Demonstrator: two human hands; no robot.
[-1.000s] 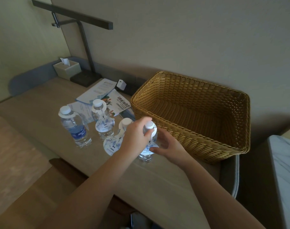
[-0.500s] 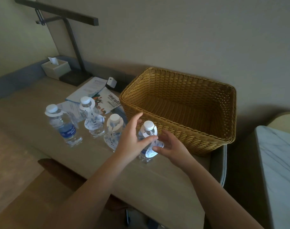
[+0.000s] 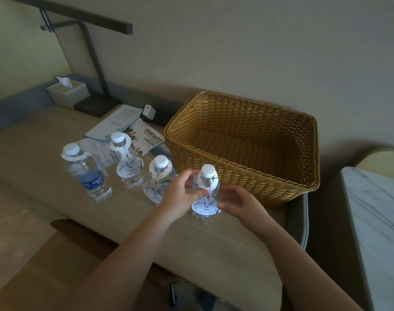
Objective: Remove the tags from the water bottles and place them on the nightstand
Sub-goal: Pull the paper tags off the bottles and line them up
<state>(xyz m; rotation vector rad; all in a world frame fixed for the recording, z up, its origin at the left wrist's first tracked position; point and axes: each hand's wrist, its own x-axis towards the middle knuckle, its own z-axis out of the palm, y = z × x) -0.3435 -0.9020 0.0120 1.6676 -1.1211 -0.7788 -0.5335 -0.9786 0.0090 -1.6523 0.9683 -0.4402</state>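
Observation:
Several small clear water bottles with white caps stand on a beige desk (image 3: 45,140), each with a white paper tag hung on its neck. The nearest bottle (image 3: 207,176) stands just in front of a wicker basket. Its tag (image 3: 206,205) hangs down its front, printed with blue characters. My left hand (image 3: 180,194) pinches the tag's left edge near the bottle's shoulder. My right hand (image 3: 238,205) holds the tag's lower right edge. Three more tagged bottles stand to the left: one (image 3: 158,176), one (image 3: 126,162) and a blue-labelled one (image 3: 86,173).
A large empty wicker basket (image 3: 247,176) fills the desk's right side. Leaflets (image 3: 128,126), a white charger (image 3: 149,111), a tissue box (image 3: 67,92) and a black desk lamp (image 3: 95,63) stand at the back. A marble-topped surface (image 3: 380,221) lies at the right.
My left hand has come off the nearest bottle's cap and down to the tag's left edge. The tag's printed face now shows between both hands. The view has shifted a little.

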